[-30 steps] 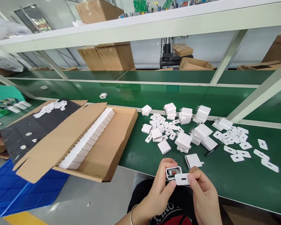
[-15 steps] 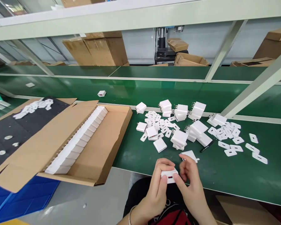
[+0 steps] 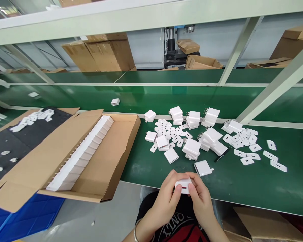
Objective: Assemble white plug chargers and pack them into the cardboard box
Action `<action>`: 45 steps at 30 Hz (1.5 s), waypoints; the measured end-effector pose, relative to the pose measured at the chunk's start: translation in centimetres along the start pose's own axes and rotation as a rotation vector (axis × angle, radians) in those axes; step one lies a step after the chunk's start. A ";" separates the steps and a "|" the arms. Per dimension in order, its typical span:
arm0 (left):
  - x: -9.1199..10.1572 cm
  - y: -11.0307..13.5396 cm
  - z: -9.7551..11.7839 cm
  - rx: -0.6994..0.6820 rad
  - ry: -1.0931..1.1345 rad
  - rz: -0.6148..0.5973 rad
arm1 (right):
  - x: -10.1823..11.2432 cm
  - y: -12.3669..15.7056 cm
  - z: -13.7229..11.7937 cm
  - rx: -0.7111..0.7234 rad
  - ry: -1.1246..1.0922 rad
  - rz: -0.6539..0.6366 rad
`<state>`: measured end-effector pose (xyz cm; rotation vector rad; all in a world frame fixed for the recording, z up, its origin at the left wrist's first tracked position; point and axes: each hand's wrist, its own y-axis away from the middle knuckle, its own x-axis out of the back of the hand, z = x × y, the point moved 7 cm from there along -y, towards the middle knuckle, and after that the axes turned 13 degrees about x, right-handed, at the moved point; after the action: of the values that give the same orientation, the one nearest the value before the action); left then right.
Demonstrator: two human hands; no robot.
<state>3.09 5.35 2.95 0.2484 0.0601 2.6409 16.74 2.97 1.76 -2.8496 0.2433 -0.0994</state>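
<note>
Between both hands I hold a white charger, its slotted end turned towards me, over the near edge of the green table. My left hand grips its left side, thumb near the slot. My right hand closes round the other side, with its thumb also on the slotted end. Just beyond the fingers lies another charger with a small tab sticking out. Stacked chargers with metal prongs stand farther back. Loose slotted end plates lie among them, and more end plates are scattered at the right.
At the left an open cardboard box holds a slanting row of chargers. A black pen lies beside the stacks. White frame posts rise at the table's back edge. One lone charger sits on the green ledge.
My right fingers, raised and apart from the charger before, have closed in around its right side. The left hand keeps its hold. The view has shifted slightly.
</note>
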 end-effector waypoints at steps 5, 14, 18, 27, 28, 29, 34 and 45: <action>-0.2 -0.2 -0.4 -0.044 0.040 0.015 | -0.3 0.0 0.2 -0.036 0.119 -0.053; -0.3 -0.1 -1.0 -0.112 0.135 0.033 | -0.1 0.2 0.4 0.008 0.042 -0.047; -0.5 -0.3 -1.4 -0.052 0.142 -0.018 | 0.1 0.2 0.3 0.059 0.074 -0.033; -0.7 -0.7 -1.2 -0.019 0.088 -0.026 | 0.9 0.3 1.3 0.041 0.123 -0.012; -0.7 -0.8 -1.2 -0.038 0.079 -0.007 | 0.9 0.3 1.4 0.044 0.120 -0.017; -0.7 -0.9 -1.3 -0.060 0.073 0.012 | 0.9 0.2 1.5 0.046 0.116 -0.029; -0.5 -1.2 -1.8 -0.166 0.065 0.069 | 0.5 0.2 1.8 0.030 0.133 -0.102; -0.9 -1.4 -2.3 0.157 0.272 -0.034 | 0.8 0.4 3.4 -0.115 0.073 -0.028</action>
<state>4.06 6.21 0.39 -0.0610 0.3587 2.6216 17.80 3.38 -1.57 -2.9680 0.2311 -0.2015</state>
